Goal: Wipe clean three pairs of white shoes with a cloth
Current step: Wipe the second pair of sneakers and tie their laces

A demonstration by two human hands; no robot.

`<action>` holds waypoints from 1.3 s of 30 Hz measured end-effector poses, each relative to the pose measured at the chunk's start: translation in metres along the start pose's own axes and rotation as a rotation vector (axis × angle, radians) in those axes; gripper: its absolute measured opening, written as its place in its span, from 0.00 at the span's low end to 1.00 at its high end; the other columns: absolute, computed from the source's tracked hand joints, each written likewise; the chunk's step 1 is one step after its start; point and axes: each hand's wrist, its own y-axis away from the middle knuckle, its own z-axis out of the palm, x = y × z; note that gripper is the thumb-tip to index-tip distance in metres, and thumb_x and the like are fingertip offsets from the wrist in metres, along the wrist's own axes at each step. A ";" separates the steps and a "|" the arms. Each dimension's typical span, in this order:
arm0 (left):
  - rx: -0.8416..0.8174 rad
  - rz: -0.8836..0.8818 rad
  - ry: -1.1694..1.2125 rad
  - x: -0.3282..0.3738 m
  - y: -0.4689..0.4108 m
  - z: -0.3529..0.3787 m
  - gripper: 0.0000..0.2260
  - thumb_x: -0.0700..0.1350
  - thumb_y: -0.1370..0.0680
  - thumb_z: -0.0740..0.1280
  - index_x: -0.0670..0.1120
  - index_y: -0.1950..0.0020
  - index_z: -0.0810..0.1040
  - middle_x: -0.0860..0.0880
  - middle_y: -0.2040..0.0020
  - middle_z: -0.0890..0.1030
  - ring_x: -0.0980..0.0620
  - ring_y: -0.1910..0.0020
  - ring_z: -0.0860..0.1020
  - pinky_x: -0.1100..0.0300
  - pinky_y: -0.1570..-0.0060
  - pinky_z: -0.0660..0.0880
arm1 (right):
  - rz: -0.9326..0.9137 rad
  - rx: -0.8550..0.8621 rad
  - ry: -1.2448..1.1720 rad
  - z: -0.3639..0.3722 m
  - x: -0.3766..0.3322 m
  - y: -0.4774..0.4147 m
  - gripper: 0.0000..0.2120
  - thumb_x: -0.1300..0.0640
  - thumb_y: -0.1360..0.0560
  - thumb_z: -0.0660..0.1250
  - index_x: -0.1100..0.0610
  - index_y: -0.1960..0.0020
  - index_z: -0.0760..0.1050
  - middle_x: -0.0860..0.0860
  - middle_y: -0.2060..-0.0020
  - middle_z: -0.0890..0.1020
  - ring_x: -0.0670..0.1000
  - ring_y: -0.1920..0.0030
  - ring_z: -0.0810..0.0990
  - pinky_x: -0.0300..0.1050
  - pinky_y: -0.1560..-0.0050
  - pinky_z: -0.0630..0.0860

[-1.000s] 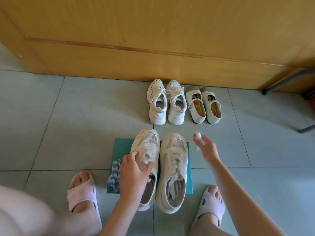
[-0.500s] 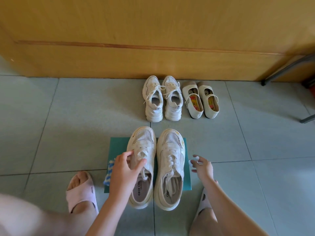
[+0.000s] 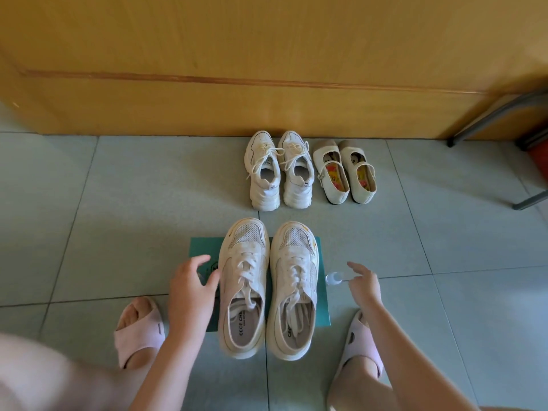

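Squarely, sneakers (image 3: 244,277) atop teal mat (image 3: 204,247)

I take this for a home, a corner by a door or a wardrobe. The floor (image 3: 118,203) is plain grey-green tile, and a yellow wooden panel (image 3: 267,54) runs along the back. Worn everyday shoes stand there: laced sneakers (image 3: 264,179), little strap shoes (image 3: 332,173) and a larger pair (image 3: 293,262). The feet wear pink slippers (image 3: 139,336). Dark metal furniture legs (image 3: 474,129) show at the right.
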 end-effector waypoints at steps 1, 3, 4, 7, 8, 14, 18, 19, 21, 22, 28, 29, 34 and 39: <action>0.012 -0.012 -0.082 -0.005 -0.003 -0.004 0.17 0.46 0.25 0.69 0.46 0.37 0.73 0.46 0.40 0.77 0.47 0.43 0.74 0.55 0.48 0.71 | -0.013 0.069 -0.039 -0.004 -0.007 0.001 0.29 0.75 0.30 0.52 0.53 0.36 0.73 0.55 0.34 0.73 0.47 0.75 0.68 0.38 0.78 0.63; -0.027 -0.083 -0.234 -0.015 -0.008 -0.008 0.22 0.48 0.27 0.71 0.45 0.35 0.72 0.42 0.39 0.76 0.43 0.40 0.73 0.51 0.46 0.70 | -0.058 0.181 -0.120 -0.008 -0.027 0.006 0.28 0.74 0.30 0.52 0.52 0.39 0.76 0.54 0.36 0.74 0.46 0.71 0.70 0.37 0.76 0.65; -0.064 -0.119 -0.283 -0.019 -0.010 -0.008 0.24 0.50 0.28 0.72 0.44 0.34 0.71 0.42 0.39 0.75 0.42 0.40 0.73 0.50 0.45 0.70 | -0.089 0.212 -0.156 -0.010 -0.038 0.009 0.27 0.73 0.30 0.52 0.53 0.41 0.76 0.54 0.37 0.75 0.46 0.70 0.70 0.36 0.75 0.66; -0.149 -0.184 -0.199 -0.027 -0.007 -0.005 0.24 0.50 0.29 0.73 0.44 0.37 0.71 0.42 0.44 0.76 0.45 0.49 0.76 0.54 0.55 0.73 | -0.180 0.222 -0.220 -0.011 -0.070 0.022 0.22 0.72 0.27 0.52 0.58 0.40 0.77 0.53 0.40 0.77 0.49 0.64 0.75 0.27 0.74 0.69; -0.158 -0.190 -0.150 -0.029 -0.004 -0.003 0.21 0.48 0.28 0.73 0.43 0.39 0.72 0.44 0.47 0.77 0.47 0.53 0.76 0.55 0.58 0.72 | -0.209 0.214 -0.234 -0.010 -0.079 0.028 0.22 0.71 0.26 0.53 0.58 0.40 0.77 0.52 0.41 0.78 0.50 0.59 0.78 0.26 0.68 0.72; -0.034 -0.195 0.180 -0.028 0.000 -0.009 0.10 0.44 0.24 0.68 0.40 0.46 0.76 0.43 0.55 0.81 0.47 0.60 0.79 0.60 0.66 0.73 | -0.321 0.156 -0.340 0.005 -0.111 0.068 0.19 0.70 0.25 0.55 0.55 0.46 0.80 0.50 0.45 0.81 0.47 0.46 0.77 0.35 0.47 0.71; 0.030 -0.199 0.635 0.020 -0.015 -0.028 0.02 0.40 0.25 0.68 0.44 0.55 0.76 0.47 0.59 0.81 0.52 0.63 0.80 0.64 0.68 0.74 | -0.408 -0.102 -0.409 0.013 -0.132 0.098 0.14 0.66 0.24 0.60 0.52 0.47 0.80 0.46 0.50 0.83 0.46 0.49 0.79 0.42 0.46 0.76; 0.001 -0.190 0.716 0.035 -0.017 -0.030 0.03 0.40 0.25 0.68 0.46 0.56 0.76 0.50 0.60 0.80 0.58 0.67 0.80 0.66 0.70 0.75 | -0.405 -0.210 -0.436 0.015 -0.138 0.104 0.11 0.62 0.23 0.62 0.52 0.46 0.79 0.46 0.50 0.83 0.46 0.50 0.80 0.44 0.46 0.77; -0.085 -0.163 0.783 0.060 -0.018 -0.025 0.03 0.41 0.25 0.69 0.48 0.54 0.77 0.53 0.60 0.81 0.63 0.68 0.80 0.69 0.70 0.75 | -0.345 -0.436 -0.480 0.016 -0.149 0.115 0.10 0.54 0.23 0.64 0.52 0.42 0.78 0.48 0.48 0.83 0.48 0.50 0.82 0.47 0.47 0.79; -0.121 -0.141 0.764 0.071 -0.017 -0.020 0.04 0.42 0.25 0.69 0.48 0.52 0.77 0.53 0.59 0.82 0.60 0.66 0.81 0.68 0.68 0.76 | -0.304 -0.536 -0.497 0.016 -0.152 0.118 0.13 0.51 0.23 0.64 0.53 0.40 0.77 0.49 0.48 0.83 0.49 0.50 0.82 0.49 0.46 0.79; -0.173 -0.137 0.750 0.105 -0.008 0.020 0.04 0.45 0.25 0.69 0.47 0.52 0.79 0.50 0.58 0.83 0.51 0.59 0.82 0.57 0.57 0.79 | -0.182 -0.598 -0.645 0.005 -0.148 0.103 0.16 0.59 0.28 0.71 0.60 0.42 0.77 0.58 0.51 0.83 0.56 0.52 0.83 0.51 0.51 0.81; -0.192 -0.129 0.738 0.107 -0.008 0.025 0.01 0.45 0.25 0.69 0.48 0.54 0.79 0.50 0.59 0.83 0.50 0.58 0.82 0.55 0.56 0.79 | -0.163 -0.574 -0.666 0.001 -0.146 0.098 0.15 0.60 0.29 0.72 0.62 0.43 0.77 0.58 0.52 0.83 0.56 0.53 0.83 0.49 0.52 0.81; -0.196 -0.041 0.553 0.111 -0.002 0.048 0.11 0.48 0.24 0.68 0.46 0.44 0.77 0.49 0.47 0.81 0.52 0.50 0.79 0.55 0.49 0.77 | -0.021 -0.558 -0.835 -0.019 -0.138 0.065 0.13 0.63 0.28 0.69 0.67 0.45 0.76 0.59 0.53 0.83 0.53 0.56 0.83 0.41 0.56 0.80; -0.190 0.160 0.225 0.108 0.031 0.065 0.18 0.49 0.25 0.68 0.48 0.37 0.72 0.54 0.42 0.73 0.59 0.44 0.71 0.69 0.48 0.68 | -0.006 -0.271 -0.763 -0.040 -0.137 0.026 0.03 0.60 0.27 0.70 0.59 0.54 0.77 0.52 0.60 0.82 0.48 0.60 0.81 0.39 0.58 0.76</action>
